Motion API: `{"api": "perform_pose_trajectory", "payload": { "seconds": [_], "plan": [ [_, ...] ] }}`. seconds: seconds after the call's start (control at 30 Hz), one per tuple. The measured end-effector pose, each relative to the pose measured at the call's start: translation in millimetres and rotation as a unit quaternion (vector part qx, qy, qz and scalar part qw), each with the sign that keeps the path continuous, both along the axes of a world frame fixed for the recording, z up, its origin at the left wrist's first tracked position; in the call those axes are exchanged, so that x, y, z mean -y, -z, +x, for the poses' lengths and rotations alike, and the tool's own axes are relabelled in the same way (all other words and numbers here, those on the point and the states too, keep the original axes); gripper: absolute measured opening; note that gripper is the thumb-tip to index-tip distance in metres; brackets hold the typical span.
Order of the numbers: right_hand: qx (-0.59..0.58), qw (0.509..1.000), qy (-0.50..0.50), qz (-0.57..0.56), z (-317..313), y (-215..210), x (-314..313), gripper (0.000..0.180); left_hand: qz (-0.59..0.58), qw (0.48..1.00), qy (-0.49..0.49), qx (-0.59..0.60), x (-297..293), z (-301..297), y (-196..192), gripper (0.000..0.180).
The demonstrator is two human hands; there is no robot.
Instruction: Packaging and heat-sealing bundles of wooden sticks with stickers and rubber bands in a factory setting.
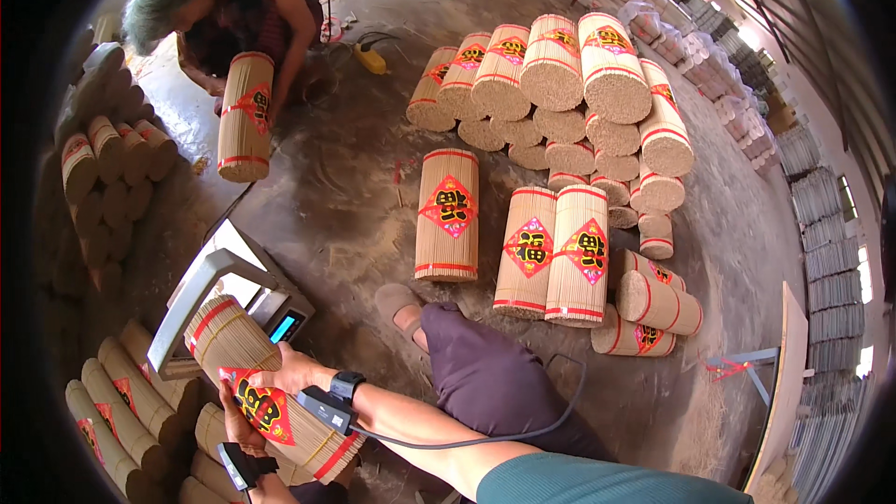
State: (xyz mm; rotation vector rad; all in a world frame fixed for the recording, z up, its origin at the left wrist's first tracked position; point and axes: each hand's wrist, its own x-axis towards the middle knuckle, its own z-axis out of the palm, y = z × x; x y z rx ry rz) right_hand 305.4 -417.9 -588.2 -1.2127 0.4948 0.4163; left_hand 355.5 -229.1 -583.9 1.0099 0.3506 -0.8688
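Both my hands are closed around a thick cylindrical bundle of thin sticks (227,336), banded with red tape and bearing a red diamond label. It lies tilted, its upper end next to the grey-framed weighing scale (245,257) with a lit blue display. My right hand (291,371) grips the upper side by the label, its arm reaching in from the right. Lower down, my left hand (240,422) holds the bundle's left side, its fingers partly hidden. Each wrist wears a strapped dark device. Similar bundles (131,401) lie stacked just left of my hands.
At the upper left, a bending person (271,0) holds another bundle (246,117) upright. A large stack of bundles (560,65) stands at the upper right. Single bundle (448,215) and a pair (553,257) stand nearer. A yellow-handled tool (371,58) lies on the floor.
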Motion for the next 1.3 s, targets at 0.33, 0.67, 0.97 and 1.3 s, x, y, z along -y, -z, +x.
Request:
{"api": "perform_pose_trajectory", "payload": {
  "seconds": [0.33, 0.67, 0.97, 1.3],
  "plan": [
    [0.134, 0.966, 0.059, 0.214, -55.1, -25.9, -27.4, 0.054, 0.021, 0.999, 0.027, -0.025, -21.9, -32.3, -26.8, 0.062],
    [0.193, 0.942, -0.015, 0.274, -122.0, -100.7, 0.4, 0.064, -0.097, 0.972, 0.146, 0.153, -13.0, -104.5, -164.3, 0.066],
    [0.145, 0.855, 0.029, 0.497, -194.4, -181.5, 33.6, 0.064, -0.183, 0.952, 0.106, 0.22, 4.8, -164.0, -246.2, 0.077],
    [0.223, 0.925, 0.089, 0.294, -223.8, -203.4, 62.4, 0.054, 0.016, 0.941, 0.18, 0.286, 48.5, -183.3, -285.3, 0.066]
  ]
}}
